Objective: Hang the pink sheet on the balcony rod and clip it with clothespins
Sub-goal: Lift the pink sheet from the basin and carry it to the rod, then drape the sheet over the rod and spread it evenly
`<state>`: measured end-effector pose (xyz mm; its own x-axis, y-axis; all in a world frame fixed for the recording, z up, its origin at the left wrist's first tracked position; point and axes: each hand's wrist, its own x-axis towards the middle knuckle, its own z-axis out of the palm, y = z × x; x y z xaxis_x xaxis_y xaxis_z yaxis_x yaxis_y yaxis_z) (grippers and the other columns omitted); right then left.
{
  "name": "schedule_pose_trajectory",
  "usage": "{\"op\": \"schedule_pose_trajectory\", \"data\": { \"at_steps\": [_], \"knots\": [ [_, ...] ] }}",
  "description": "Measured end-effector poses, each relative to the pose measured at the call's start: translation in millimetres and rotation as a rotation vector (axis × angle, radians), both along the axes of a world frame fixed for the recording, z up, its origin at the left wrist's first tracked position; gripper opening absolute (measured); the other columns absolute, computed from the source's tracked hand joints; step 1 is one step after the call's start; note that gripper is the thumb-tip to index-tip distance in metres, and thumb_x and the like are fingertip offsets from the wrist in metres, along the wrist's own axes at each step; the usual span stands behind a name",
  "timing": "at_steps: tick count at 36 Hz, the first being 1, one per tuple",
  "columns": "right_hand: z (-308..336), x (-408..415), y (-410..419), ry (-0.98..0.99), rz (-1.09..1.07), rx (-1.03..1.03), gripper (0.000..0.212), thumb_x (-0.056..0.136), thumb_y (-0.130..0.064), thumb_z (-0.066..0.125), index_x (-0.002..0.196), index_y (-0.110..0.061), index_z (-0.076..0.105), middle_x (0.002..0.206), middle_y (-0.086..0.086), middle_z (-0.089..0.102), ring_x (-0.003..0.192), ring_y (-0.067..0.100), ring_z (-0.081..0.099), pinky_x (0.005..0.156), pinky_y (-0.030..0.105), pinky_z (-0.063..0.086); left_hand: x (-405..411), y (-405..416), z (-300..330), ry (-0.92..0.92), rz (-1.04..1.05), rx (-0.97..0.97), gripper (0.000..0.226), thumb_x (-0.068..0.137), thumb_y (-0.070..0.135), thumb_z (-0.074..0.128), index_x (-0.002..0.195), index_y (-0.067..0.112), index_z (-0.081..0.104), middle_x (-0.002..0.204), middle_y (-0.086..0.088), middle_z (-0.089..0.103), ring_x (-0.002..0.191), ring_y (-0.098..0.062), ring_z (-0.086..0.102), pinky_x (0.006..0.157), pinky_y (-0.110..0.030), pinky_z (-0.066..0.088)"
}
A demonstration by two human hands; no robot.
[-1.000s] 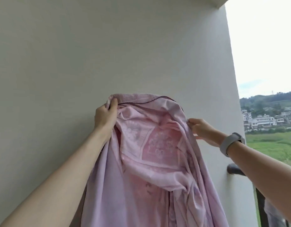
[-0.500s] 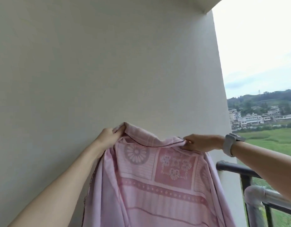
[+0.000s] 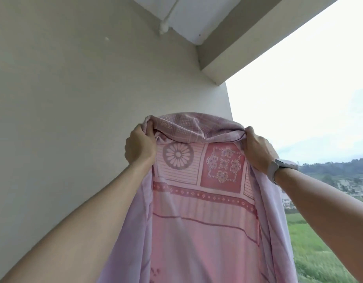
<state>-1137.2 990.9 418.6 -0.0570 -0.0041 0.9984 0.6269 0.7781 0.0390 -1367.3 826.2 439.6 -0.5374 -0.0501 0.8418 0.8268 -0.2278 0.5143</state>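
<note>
The pink sheet [image 3: 201, 201], printed with flower and square patterns, hangs in front of me, held up high by its top edge. My left hand [image 3: 139, 148] grips the top edge on the left side. My right hand [image 3: 258, 152], with a grey watch on its wrist, grips the top edge on the right. The fabric bunches into a fold between the two hands and drapes down out of the frame. A white rod [image 3: 171, 11] runs under the ceiling, well above the sheet. No clothespins are in view.
A plain wall [image 3: 64, 119] stands close behind the sheet on the left. The ceiling and a beam [image 3: 248, 37] are overhead. To the right the balcony opens onto sky, hills, buildings and a green field [image 3: 319, 252].
Both hands have lifted the sheet higher and stretched its top edge. My view has tilted upward: the ceiling and white rod have come in, and the balcony railing has dropped out of sight.
</note>
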Motion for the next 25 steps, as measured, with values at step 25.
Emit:
{"op": "schedule_pose_trajectory", "data": {
  "at_steps": [25],
  "knots": [
    [-21.8,318.5,-137.8,-0.354,0.11,-0.154,0.011,0.095,-0.011,0.035,0.091,-0.004,0.042,0.063,-0.002,0.043,0.048,0.011,0.038,0.052,0.015,0.041,266.0,-89.8,-23.7,0.126,-0.207,-0.312,0.063,0.095,0.052,0.018,0.085,0.005,0.058,0.087,-0.014,0.057,0.081,-0.031,0.052,0.072,-0.033,0.041]
  ]
}}
